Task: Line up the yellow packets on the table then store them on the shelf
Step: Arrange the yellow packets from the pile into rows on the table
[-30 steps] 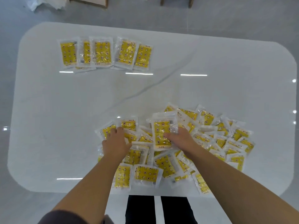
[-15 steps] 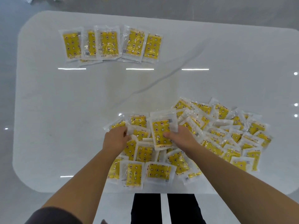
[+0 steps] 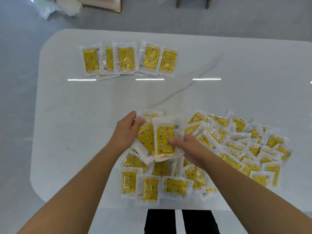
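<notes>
Nearest, dark trousers (image 3: 199, 222) show under the near edge of the white table (image 3: 76, 132). Just past that edge, a loose pile (image 3: 236, 149) of yellow packets sprawls from centre to the right, overlapping every which way. Both hands are up above it. Right hand (image 3: 187, 146) pinches an upright packet (image 3: 164, 137), thumb on its front, fingers behind, same grip as 0.5 s ago. Left hand (image 3: 125, 132) differs: it was down in the pile then, now it's raised w/ fingers curled round the top of a second packet (image 3: 144, 139). That one is tilted & partly behind the first, the two touching. Further back, on the far-left part of the table, a row (image 3: 128, 59) of approx. five packets lies side by side, edges overlapping, unchanged. Table surface is glossy, reflects strip lights, has a grey vein. Beyond: grey floor (image 3: 16, 65), crumpled white plastic (image 3: 62, 5), a wood frame (image 3: 104, 5), furniture legs (image 3: 192, 3).
</notes>
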Action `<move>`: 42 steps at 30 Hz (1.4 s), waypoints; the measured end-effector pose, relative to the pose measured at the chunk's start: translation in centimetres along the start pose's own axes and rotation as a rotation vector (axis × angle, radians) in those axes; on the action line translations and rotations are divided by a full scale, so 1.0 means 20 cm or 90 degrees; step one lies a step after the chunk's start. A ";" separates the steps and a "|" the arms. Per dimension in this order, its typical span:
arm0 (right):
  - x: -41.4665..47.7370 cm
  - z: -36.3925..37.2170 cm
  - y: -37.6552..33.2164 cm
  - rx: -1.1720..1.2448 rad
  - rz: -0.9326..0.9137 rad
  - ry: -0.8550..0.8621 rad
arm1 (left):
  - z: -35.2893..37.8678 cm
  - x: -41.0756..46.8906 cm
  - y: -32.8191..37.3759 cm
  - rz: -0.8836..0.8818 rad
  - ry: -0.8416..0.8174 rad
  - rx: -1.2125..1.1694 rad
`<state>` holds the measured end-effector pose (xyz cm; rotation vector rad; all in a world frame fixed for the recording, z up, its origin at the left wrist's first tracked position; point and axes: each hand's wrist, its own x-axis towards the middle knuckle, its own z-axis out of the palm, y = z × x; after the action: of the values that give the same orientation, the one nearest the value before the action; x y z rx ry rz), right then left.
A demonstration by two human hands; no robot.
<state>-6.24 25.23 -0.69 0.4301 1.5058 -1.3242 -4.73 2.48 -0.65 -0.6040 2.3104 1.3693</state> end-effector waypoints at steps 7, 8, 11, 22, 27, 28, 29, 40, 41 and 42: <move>0.03 0.04 -0.04 0.307 -0.013 0.058 | 0.06 0.06 0.06 -0.206 -0.070 -0.515; 0.04 0.04 -0.03 0.353 -0.011 0.075 | 0.08 0.06 0.07 -0.194 -0.129 -0.581; 0.08 0.01 -0.04 0.474 -0.007 0.102 | 0.17 0.08 0.13 -0.194 -0.137 -0.553; 0.36 -0.50 -0.30 0.317 -0.027 0.275 | 0.33 0.53 0.36 -0.241 0.159 -0.323; 0.63 -0.72 -0.59 0.205 -0.084 0.306 | 0.37 0.90 0.48 -0.202 0.195 -0.303; 0.68 -0.75 -0.65 0.182 -0.097 0.308 | 0.37 0.96 0.51 -0.199 0.192 -0.278; 0.73 -0.76 -0.70 0.157 -0.108 0.308 | 0.38 1.03 0.53 -0.187 0.194 -0.256; 0.85 -0.95 -0.84 -0.055 -0.134 0.332 | 0.34 1.22 0.55 -0.099 0.335 -0.082; 0.84 -0.95 -0.83 -0.138 -0.135 0.373 | 0.34 1.21 0.55 -0.068 0.339 -0.018; 0.83 -0.95 -0.82 -0.243 -0.138 0.425 | 0.34 1.19 0.55 -0.016 0.334 0.105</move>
<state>-34.65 30.84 -9.28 0.4947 2.3660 -1.0577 -29.74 9.23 -8.35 -1.0323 2.7702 1.0853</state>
